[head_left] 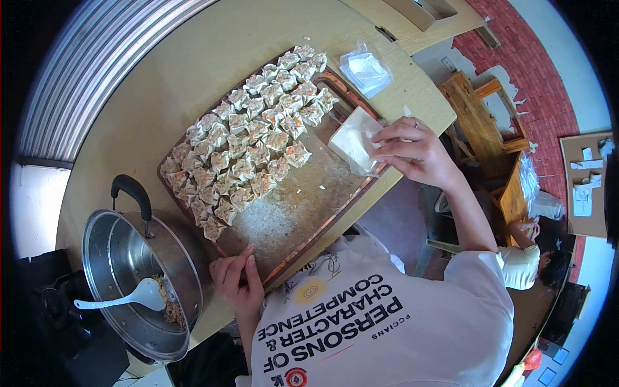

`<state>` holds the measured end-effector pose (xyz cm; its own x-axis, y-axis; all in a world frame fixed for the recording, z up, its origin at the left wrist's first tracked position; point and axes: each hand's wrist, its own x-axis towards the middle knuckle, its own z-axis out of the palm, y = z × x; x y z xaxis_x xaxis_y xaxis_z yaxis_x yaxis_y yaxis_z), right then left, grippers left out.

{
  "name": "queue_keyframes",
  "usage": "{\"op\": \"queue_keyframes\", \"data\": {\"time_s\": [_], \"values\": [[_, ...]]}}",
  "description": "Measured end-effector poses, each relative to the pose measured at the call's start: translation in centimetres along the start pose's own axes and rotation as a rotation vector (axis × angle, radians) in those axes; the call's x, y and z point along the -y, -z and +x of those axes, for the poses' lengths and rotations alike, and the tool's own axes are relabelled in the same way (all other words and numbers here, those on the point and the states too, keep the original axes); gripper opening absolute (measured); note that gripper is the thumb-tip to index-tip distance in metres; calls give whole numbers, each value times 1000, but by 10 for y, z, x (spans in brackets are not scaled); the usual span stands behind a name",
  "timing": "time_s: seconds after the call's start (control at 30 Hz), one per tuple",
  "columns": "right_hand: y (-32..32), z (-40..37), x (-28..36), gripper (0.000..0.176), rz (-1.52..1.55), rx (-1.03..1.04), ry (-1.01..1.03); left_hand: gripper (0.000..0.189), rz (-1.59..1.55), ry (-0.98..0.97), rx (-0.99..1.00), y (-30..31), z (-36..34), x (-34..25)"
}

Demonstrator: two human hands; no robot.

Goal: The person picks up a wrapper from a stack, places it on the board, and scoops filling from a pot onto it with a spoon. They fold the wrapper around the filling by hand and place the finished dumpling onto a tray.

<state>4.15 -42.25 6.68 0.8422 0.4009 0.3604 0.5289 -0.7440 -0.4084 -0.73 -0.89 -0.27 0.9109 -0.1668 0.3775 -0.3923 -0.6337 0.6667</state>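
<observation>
My right hand is at a stack of thin square dough wrappers in clear plastic, on the tray's right edge. Its fingers close on the stack's near side. Low at the near left corner of the metal tray is my left hand, fingers curled and tips drawn together. Nothing shows between them. Rows of open-topped filled dumplings, with orange flecks in the filling, cover the far and left parts of the tray. White powder dusts its bare surface.
A steel pot with a black handle stands left of the tray. Inside are crumbly filling and a white ladle. More wrappers in a plastic bag lie beyond the tray. Another person is at the far right, near wooden furniture.
</observation>
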Motion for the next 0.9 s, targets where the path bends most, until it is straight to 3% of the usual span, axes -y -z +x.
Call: {"op": "queue_keyframes", "data": {"time_s": [0.63,0.9], "values": [[-19,-24,9,16,-144,-156,24,19,2,13,0,0,0,-1],[-19,-34,16,26,-243,-153,24,19,-11,6,-5,-1,0,0]]}}
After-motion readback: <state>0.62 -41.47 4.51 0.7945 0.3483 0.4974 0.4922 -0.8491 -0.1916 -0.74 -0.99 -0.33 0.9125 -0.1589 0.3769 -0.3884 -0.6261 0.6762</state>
